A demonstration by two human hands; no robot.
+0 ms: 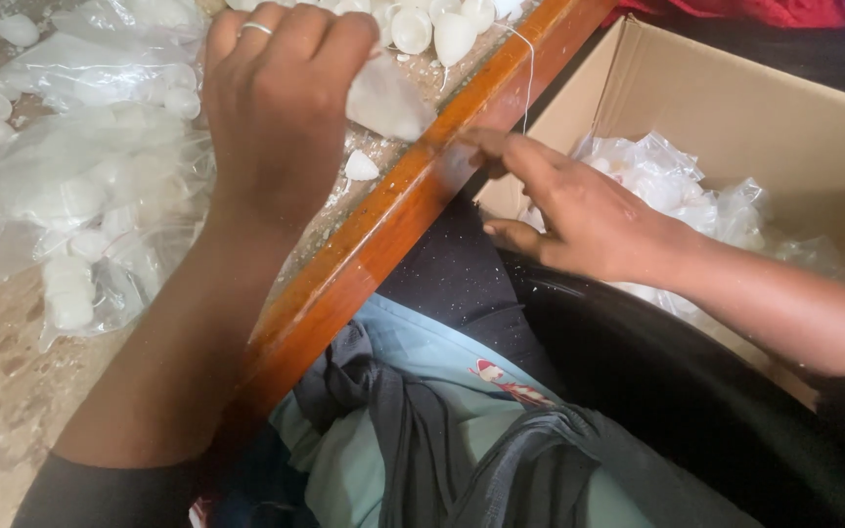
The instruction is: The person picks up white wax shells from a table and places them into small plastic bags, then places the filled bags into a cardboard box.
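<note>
Head view: your left hand [281,98] clamps a white shell [388,98] steady at the table edge [393,230] while your right hand [579,215] pinches taut thread [529,68].

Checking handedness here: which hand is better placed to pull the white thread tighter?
Right. The right hand already pinches the thread at the table edge; the left hand is busy gripping a small bag.

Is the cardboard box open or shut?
Open: the box shows its inside walls, with clear plastic bags of white pieces lying in it.
</note>
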